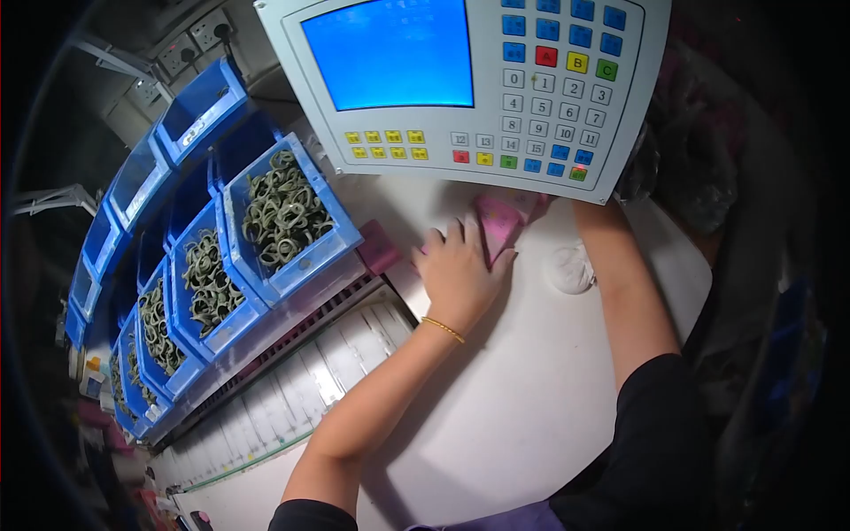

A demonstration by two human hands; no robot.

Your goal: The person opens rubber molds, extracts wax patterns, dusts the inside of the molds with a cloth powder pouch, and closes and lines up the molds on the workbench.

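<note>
My left hand (462,276) lies low over the white tabletop, fingers spread and thumb out to the side. Its fingertips and thumb are at the edge of a pink printed piece (501,223), which looks like a flat packet or box; whether it is gripped does not show. A gold bracelet (443,329) circles the left wrist. My right forearm (617,274) reaches up behind the control panel (398,137), which hides the right hand. Beside that forearm rests a round white item (571,269).
On the left stand several blue bins (292,274) of greenish-grey ring-shaped pieces, above slatted white trays (292,389). A pink block (379,248) sits by the nearest bin. The panel, with blue screen and coloured keys, overhangs the table (522,380). Clear plastic bags (686,164) lie at right.
</note>
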